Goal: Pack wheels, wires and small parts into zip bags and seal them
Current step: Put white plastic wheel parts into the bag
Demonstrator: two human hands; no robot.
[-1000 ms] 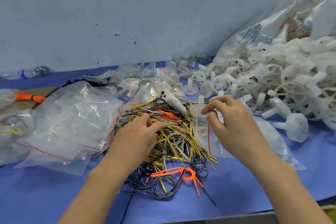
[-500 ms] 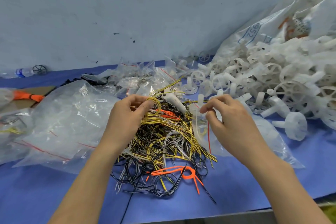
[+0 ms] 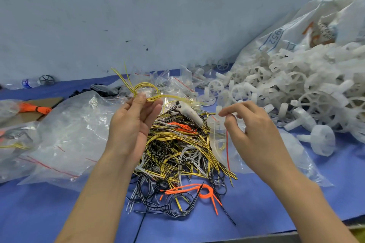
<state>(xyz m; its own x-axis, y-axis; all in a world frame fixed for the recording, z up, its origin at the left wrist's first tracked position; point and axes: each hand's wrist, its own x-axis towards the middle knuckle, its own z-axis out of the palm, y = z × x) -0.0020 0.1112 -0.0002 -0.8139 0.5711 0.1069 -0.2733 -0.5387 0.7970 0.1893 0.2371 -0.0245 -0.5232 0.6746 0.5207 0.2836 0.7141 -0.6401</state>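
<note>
At centre frame, above the wire pile [image 3: 183,150], the left hand [image 3: 130,124] is raised w/ a looped bundle of yellow wires [image 3: 146,89] pinched between thumb and fingertips; loose ends stick up toward the wall. 1 s ago that hand lay flat on the pile, fingers dug into the yellow strands; half a sec ago it had just begun lifting the loop. It's now clear of the heap and higher in frame. Right of centre, the right hand [image 3: 254,130] pinches the mouth of a clear zip bag [image 3: 237,156] w/ thumb and forefinger, bag hanging down onto the blue table [image 3: 276,203], red seal line visible. That hand has barely shifted, approx same spot. White wheels [image 3: 296,92] are heaped at right, unchanged. Empty zip bags [image 3: 65,134] lie at left.
</note>
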